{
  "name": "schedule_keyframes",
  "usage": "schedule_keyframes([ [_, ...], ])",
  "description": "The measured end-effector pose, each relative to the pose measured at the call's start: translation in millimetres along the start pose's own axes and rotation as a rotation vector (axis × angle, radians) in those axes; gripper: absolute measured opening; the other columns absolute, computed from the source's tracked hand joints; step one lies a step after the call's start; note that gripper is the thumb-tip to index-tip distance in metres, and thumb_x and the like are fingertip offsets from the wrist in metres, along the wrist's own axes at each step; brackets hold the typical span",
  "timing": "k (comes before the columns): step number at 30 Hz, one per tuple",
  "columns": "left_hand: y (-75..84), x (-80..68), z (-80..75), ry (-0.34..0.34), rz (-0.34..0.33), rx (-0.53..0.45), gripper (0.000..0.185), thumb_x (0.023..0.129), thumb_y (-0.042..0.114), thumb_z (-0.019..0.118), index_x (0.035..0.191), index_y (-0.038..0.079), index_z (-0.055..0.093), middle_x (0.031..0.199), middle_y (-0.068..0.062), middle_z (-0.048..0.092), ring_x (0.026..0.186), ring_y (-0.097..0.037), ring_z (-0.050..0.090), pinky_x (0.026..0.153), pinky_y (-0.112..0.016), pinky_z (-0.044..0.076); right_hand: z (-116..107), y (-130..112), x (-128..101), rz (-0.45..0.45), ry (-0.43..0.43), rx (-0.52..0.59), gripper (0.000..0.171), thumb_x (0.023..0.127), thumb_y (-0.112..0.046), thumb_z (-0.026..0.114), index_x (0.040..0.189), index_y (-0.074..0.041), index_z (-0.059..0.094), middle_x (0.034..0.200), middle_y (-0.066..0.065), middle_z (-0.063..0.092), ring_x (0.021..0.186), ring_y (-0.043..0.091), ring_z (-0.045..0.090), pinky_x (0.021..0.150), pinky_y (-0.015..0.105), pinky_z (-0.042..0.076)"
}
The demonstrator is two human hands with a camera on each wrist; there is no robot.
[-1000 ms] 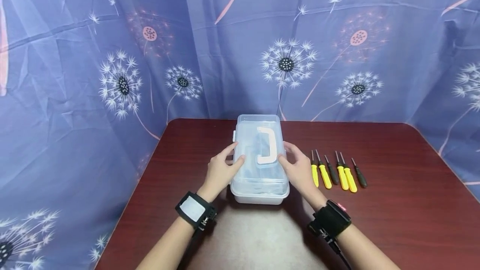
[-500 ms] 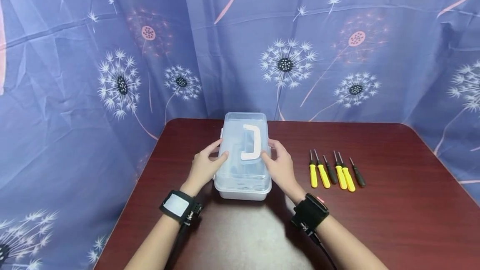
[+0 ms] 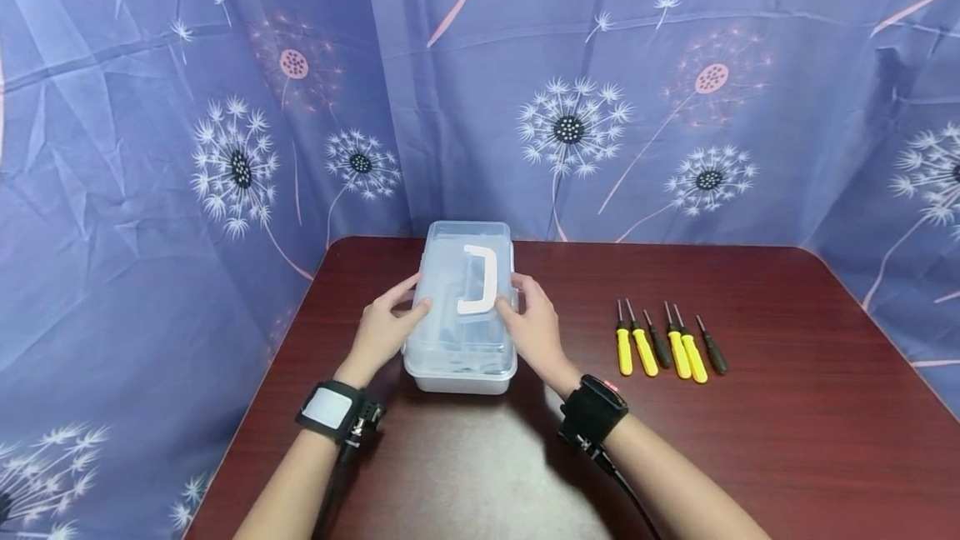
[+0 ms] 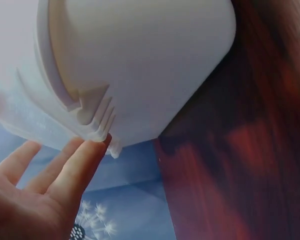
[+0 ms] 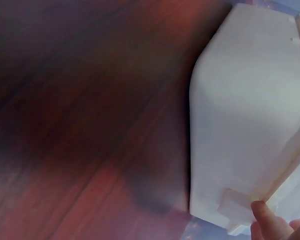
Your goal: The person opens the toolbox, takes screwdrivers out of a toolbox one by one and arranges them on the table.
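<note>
Head view. One clear plastic box (image 3: 461, 315) with a white handle (image 3: 477, 279) on its lid; it stands on the dark red surface (image 3: 750, 440), left of centre and toward the far edge. Your left hand (image 3: 382, 332) lies against the box's left side, fingers extended along the lid edge, thumb on top of the lid. Your right hand (image 3: 528, 327) lies against the right side, fingers likewise extended, thumb resting by the handle. Neither hand wraps round the box; both press it between them. Six screwdrivers (image 3: 666, 342), four yellow-handled and two black, lie in a row to the right of the box, well apart from it and from your right hand. A blue curtain (image 3: 225, 107) with a dandelion print hangs behind and to the sides.

Left wrist view. Underside and lower rim of the box (image 4: 135, 65), seen close. Your left-hand fingers (image 4: 80, 165) are straight, their tips touching the rim beside a latch tab.

Right wrist view. White base of the box (image 5: 245, 115) above the surface (image 5: 80, 125). One fingertip (image 5: 265, 215) of your right hand touches the lower rim near a latch.
</note>
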State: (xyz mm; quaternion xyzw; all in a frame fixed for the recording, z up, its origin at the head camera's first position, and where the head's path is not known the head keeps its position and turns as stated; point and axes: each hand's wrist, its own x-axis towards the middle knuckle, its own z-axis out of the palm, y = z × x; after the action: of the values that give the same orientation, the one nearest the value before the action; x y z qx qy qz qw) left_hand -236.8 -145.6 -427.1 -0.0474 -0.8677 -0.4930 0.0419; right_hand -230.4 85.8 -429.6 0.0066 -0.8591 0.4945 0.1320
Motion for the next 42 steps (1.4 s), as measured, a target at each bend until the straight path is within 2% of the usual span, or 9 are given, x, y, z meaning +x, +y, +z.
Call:
schedule_keyframes([
  [6,-4.7,4.5,-13.6,-0.023,-0.018,-0.008,0.052,0.09,0.044,0.061,0.139,0.035,0.048,0.128,-0.009,0.065,0.097,-0.025,0.071,0.083,-0.04,0.056,13.1,-7.5,2.1,0.003,-0.003,0.045,0.046,0.087,-0.025,0.059,0.129,-0.008,0.054,0.129,0.013,0.057,0.122,0.033,0.05,0.102,0.048,0.041],
  [13,-10.8,8.5,-26.4,-0.009,-0.02,-0.008,0.053,0.089,0.045,0.062,0.14,0.033,0.049,0.129,-0.01,0.064,0.102,-0.027,0.069,0.087,-0.043,0.055,27.0,-13.6,9.7,-0.032,-0.003,0.035,0.046,0.086,-0.025,0.059,0.128,-0.007,0.056,0.125,0.014,0.059,0.116,0.033,0.053,0.098,0.046,0.043],
  [25,-27.1,14.0,-50.2,-0.027,-0.037,-0.002,0.059,0.089,0.053,0.059,0.142,0.034,0.045,0.133,-0.013,0.06,0.116,-0.029,0.063,0.091,-0.042,0.052,52.9,-25.7,15.2,-0.028,-0.02,0.061,0.047,0.087,-0.027,0.058,0.13,-0.007,0.054,0.129,0.013,0.058,0.116,0.034,0.051,0.099,0.047,0.042],
  [32,-36.6,20.2,-62.2,-0.045,-0.051,0.017,0.064,0.087,0.06,0.057,0.144,0.037,0.041,0.131,-0.007,0.062,0.119,-0.025,0.06,0.094,-0.043,0.05,66.5,-31.9,20.2,-0.023,-0.032,0.059,0.049,0.087,-0.027,0.056,0.131,-0.006,0.052,0.131,0.014,0.056,0.117,0.035,0.05,0.099,0.048,0.041],
  [42,-45.5,23.9,-79.3,-0.036,-0.04,-0.013,0.06,0.091,0.049,0.057,0.146,0.031,0.04,0.13,-0.014,0.062,0.12,-0.027,0.058,0.096,-0.041,0.047,84.5,-41.3,25.4,0.003,-0.079,0.085,0.051,0.089,-0.03,0.054,0.135,-0.008,0.049,0.134,0.012,0.053,0.121,0.032,0.047,0.101,0.047,0.04],
])
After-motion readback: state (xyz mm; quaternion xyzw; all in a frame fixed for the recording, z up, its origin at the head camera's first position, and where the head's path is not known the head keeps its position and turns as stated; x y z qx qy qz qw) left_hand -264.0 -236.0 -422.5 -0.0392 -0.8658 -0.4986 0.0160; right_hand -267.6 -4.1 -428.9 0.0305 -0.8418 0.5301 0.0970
